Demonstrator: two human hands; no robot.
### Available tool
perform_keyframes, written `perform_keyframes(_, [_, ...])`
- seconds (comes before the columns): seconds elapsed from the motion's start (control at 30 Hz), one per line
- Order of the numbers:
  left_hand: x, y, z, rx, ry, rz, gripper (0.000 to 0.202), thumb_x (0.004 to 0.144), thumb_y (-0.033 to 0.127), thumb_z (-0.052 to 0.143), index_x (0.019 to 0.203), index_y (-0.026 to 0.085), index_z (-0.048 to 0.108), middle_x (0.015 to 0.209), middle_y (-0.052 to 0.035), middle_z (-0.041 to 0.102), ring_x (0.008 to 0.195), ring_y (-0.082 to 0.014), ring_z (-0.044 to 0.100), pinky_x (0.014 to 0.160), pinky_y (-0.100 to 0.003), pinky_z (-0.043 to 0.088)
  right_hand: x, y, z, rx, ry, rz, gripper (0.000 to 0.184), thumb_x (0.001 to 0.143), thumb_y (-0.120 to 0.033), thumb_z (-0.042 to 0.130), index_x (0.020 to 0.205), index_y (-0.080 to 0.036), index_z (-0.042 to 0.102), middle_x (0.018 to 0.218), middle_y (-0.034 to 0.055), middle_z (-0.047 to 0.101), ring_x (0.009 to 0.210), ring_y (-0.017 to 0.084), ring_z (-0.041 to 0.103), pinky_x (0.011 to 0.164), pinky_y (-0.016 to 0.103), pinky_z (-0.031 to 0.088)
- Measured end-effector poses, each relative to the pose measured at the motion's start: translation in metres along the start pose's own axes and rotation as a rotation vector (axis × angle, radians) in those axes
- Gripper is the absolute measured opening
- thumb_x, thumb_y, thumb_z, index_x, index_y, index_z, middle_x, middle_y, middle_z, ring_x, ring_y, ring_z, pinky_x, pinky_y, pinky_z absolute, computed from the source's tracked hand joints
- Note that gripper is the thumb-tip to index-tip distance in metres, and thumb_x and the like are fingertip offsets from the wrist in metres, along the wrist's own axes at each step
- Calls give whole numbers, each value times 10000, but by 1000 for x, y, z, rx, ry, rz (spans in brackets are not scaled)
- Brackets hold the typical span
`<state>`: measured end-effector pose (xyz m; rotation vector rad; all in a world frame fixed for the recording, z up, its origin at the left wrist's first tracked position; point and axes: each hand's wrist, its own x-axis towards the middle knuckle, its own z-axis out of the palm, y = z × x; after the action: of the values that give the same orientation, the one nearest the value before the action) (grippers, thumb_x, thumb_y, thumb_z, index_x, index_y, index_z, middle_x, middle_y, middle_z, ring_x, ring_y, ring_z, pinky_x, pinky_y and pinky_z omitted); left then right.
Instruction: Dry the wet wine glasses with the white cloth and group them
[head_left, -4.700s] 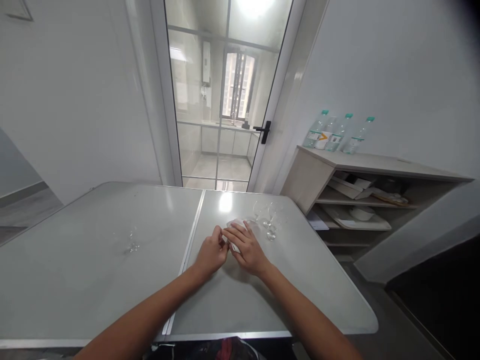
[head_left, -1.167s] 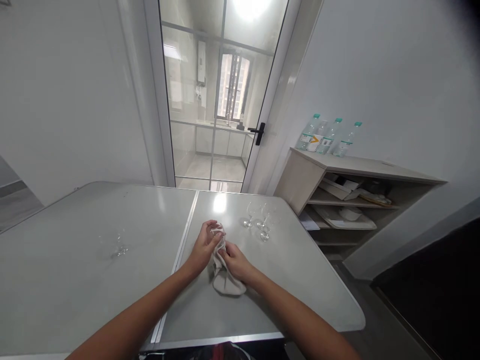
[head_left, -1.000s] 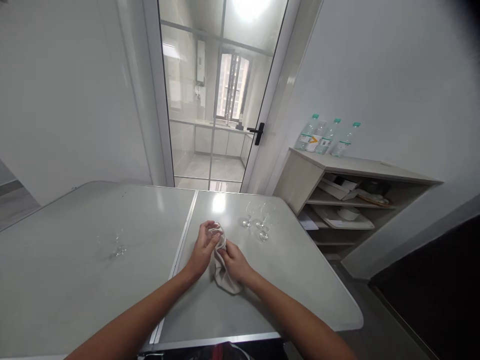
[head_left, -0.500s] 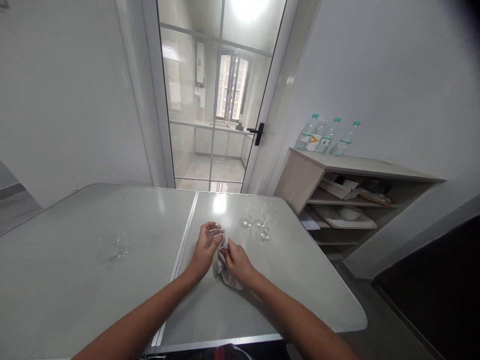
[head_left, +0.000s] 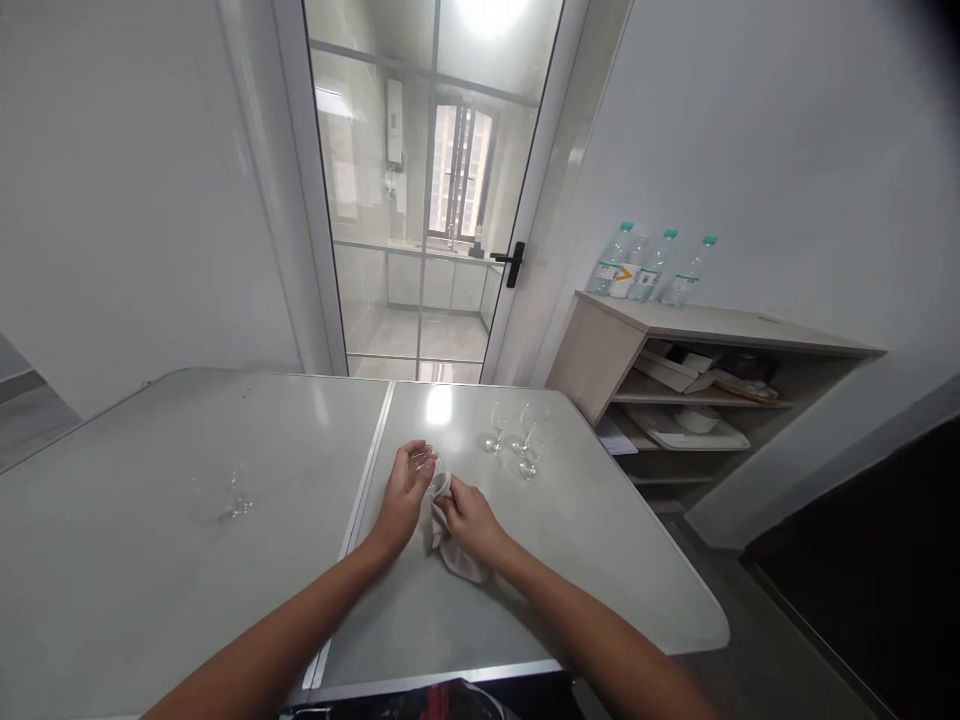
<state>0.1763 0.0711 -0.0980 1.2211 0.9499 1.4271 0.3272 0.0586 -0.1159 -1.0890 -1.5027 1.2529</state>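
Note:
My left hand [head_left: 405, 487] is closed around a clear stemmed glass [head_left: 424, 458], its fingers curled about the far side. My right hand [head_left: 469, 518] grips a pale cloth [head_left: 459, 560] beside it. The upper part of the cloth is bunched against the glass, and the rest hangs down toward the table. The fingers and cloth hide much of the glass, so its exact tilt is hard to tell. To the right, several clear stemmed glasses [head_left: 528, 468] stand in a group. More clear glassware [head_left: 238, 507] stands on the left half of the table.
The grey table [head_left: 600, 570] has a metal seam [head_left: 367, 460] running across it. At the far right stands a wooden shelf unit [head_left: 600, 360] with several plastic bottles [head_left: 651, 270] on top. Behind the table is a glass-paned door [head_left: 379, 300] with a black handle [head_left: 515, 264].
My left hand and the glass have drawn slightly apart from the cloth, uncovering more of the cloth's bunched top. The right hand keeps its grip. The view has shifted a little.

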Motion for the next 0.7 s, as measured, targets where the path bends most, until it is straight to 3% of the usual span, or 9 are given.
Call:
perform_keyframes(0.1, [2,-1,-2,-121,-48,-28,452,904,533,655,1215,217,567,1287,-121,638,1197,-270,635,1057,-451,470,2,2,-3,210,-328,171,367,851,-519,661,718,-200,538,590,-25,501,558,133,430,595,278,361])
perform_keyframes(0.17, [4,-3,-3,-163,-66,-30,453,906,530,650,1214,208,570,1306,-133,629,1187,-276,644,1032,-450,490,5,4,-5,285,-442,226,423,826,-568,673,689,-199,517,565,-30,481,523,119,398,570,279,343])
perform_keyframes(0.2, [5,-4,-4,-140,-60,-26,453,903,526,655,1216,208,571,1309,-133,626,1190,-275,641,1033,-450,491,5,4,-5,280,-431,219,422,810,-561,696,691,-197,520,576,-27,492,533,119,405,574,277,339])
perform_keyframes(0.33, [3,-4,-5,34,15,13,458,893,514,673,1232,227,561,1302,-110,623,1235,-261,605,1097,-453,444,1,-1,-2,156,-127,73,319,793,-448,762,772,-205,557,673,-23,545,646,135,463,639,260,345])
perform_keyframes(0.4, [2,-2,-5,25,-2,32,443,913,504,652,1246,229,555,1322,-112,620,1242,-255,604,1105,-447,438,-1,-5,-3,142,-142,82,306,826,-462,719,776,-206,560,655,-23,535,628,138,464,640,265,363])
perform_keyframes(0.47, [3,1,-6,-20,-51,48,423,933,496,626,1249,222,558,1328,-122,624,1220,-254,622,1082,-440,459,-2,-9,-5,175,-306,153,342,861,-505,650,743,-200,550,607,-24,508,572,134,443,615,279,382])
perform_keyframes(0.53, [4,1,-6,-29,-72,59,427,927,494,636,1243,217,560,1317,-129,632,1211,-259,628,1068,-441,470,-1,-10,-7,171,-372,165,361,872,-516,616,722,-195,545,592,-18,504,556,136,436,599,284,387])
perform_keyframes(0.7, [4,2,-4,82,39,53,444,871,505,701,1174,206,573,1281,-132,639,1251,-275,597,1103,-462,435,-2,-10,-5,77,-95,69,215,838,-373,696,799,-205,566,712,-9,571,675,145,475,638,254,361])
